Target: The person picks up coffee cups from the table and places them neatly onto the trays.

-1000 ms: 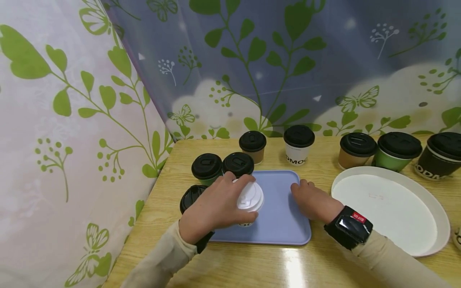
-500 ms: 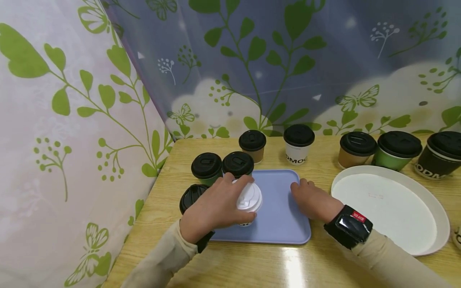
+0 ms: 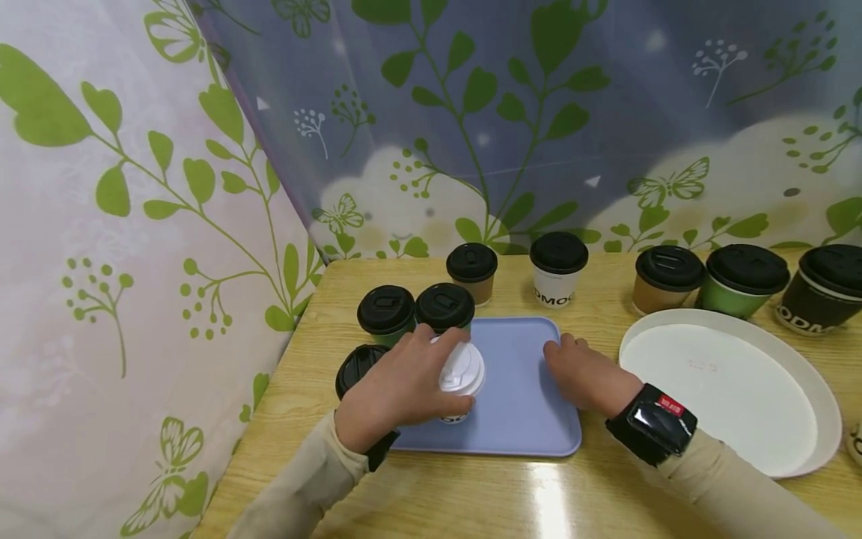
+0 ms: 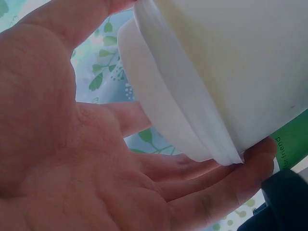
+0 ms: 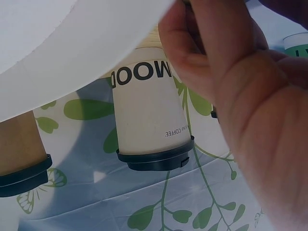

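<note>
My left hand point(image 3: 402, 383) grips a white paper coffee cup point(image 3: 463, 372) with a white lid, thumb on the near side and fingers round the far side. The cup is over the left half of a lilac-blue tray point(image 3: 521, 423). In the left wrist view the white cup point(image 4: 236, 62) fills the curve of the hand. My right hand point(image 3: 592, 379) holds the tray's right rim with bent fingers. Black-lidded cups stand close by: a green cup point(image 3: 387, 313), another cup point(image 3: 444, 305) and one partly hidden cup point(image 3: 361, 367) behind the left hand.
A brown cup point(image 3: 473, 273) and a white black-lidded cup point(image 3: 557, 269) stand behind the tray. To the right lies a round white tray point(image 3: 734, 464). Behind it are brown point(image 3: 667, 281), green point(image 3: 741, 281) and black point(image 3: 818, 292) cups. Patterned cloth point(image 3: 471, 150) hangs at the back.
The left hand and the white-lidded cup have shifted slightly left across the tray. The right hand has stayed at the tray's rim.
</note>
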Available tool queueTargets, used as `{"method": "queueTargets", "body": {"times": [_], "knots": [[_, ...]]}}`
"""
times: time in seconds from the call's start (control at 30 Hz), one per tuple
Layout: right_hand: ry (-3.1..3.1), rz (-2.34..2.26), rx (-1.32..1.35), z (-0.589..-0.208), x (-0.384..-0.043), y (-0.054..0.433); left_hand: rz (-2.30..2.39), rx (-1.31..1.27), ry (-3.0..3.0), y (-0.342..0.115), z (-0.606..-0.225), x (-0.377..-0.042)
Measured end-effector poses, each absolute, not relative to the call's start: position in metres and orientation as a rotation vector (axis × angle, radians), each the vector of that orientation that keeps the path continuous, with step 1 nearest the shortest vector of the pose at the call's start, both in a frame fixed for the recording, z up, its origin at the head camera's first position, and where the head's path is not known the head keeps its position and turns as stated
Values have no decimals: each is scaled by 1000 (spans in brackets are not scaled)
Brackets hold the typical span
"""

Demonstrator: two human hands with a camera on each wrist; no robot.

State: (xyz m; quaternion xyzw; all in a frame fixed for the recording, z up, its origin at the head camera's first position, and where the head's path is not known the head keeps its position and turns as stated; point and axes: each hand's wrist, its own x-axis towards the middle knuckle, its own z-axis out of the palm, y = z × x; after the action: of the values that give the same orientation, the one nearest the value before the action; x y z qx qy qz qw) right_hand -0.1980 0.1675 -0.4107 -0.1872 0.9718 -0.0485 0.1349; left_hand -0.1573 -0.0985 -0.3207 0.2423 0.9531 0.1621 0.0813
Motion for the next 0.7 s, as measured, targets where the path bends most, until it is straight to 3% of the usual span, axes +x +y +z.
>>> {"method": "queueTargets", "body": {"times": [0.7], "knots": [[2839,-114,-576,-410,-196,168,508,696,2816,-103,-321,-162]]}}
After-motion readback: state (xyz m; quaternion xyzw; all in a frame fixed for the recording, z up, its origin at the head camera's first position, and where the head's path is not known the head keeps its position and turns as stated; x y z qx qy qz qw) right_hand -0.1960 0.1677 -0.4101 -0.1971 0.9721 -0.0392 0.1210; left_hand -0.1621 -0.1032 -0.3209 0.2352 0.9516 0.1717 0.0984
